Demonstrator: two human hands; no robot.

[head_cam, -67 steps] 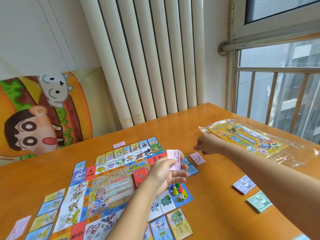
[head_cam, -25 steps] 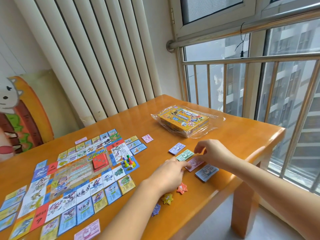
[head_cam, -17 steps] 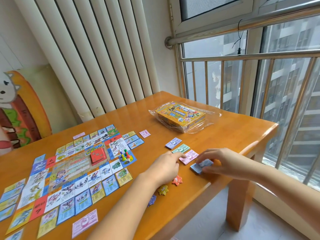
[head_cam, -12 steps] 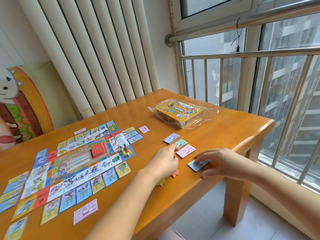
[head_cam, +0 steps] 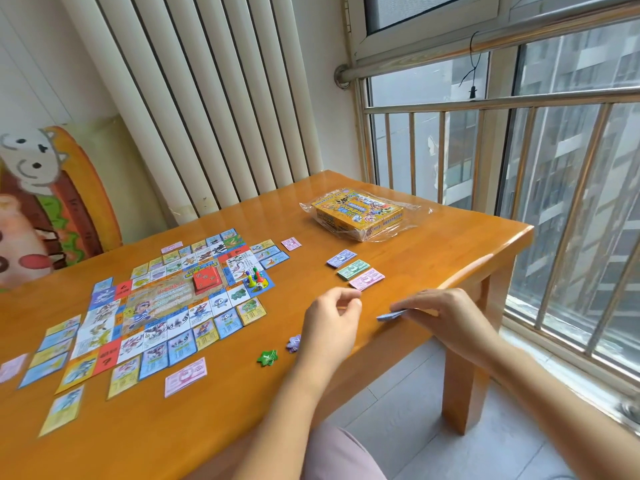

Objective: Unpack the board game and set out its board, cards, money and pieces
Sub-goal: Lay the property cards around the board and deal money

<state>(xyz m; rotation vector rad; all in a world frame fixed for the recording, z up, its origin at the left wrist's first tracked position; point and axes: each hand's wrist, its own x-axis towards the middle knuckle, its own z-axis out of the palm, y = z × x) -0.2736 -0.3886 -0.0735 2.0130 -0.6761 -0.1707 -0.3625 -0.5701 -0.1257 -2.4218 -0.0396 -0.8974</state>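
Observation:
The game board (head_cam: 162,299) lies flat on the left of the table, ringed by property cards. On it sit a red card stack (head_cam: 206,279) and coloured pawns with a die (head_cam: 254,278). Purple (head_cam: 341,258), green (head_cam: 353,269) and pink (head_cam: 366,278) money stacks lie in a row right of the board. My right hand (head_cam: 446,313) pinches a blue money stack (head_cam: 391,315) just above the table's near edge. My left hand (head_cam: 332,317) hovers beside it, fingers loosely curled, holding nothing that I can see.
The yellow game box (head_cam: 358,214) in clear wrap sits at the far right corner. Green (head_cam: 267,357) and purple (head_cam: 293,342) star tokens and a pink bill (head_cam: 185,376) lie near the front edge. A window railing stands to the right.
My right hand has picked the blue money stack up off the table and drawn it toward the near edge. My left hand has pulled back from the pink stack and curled its fingers.

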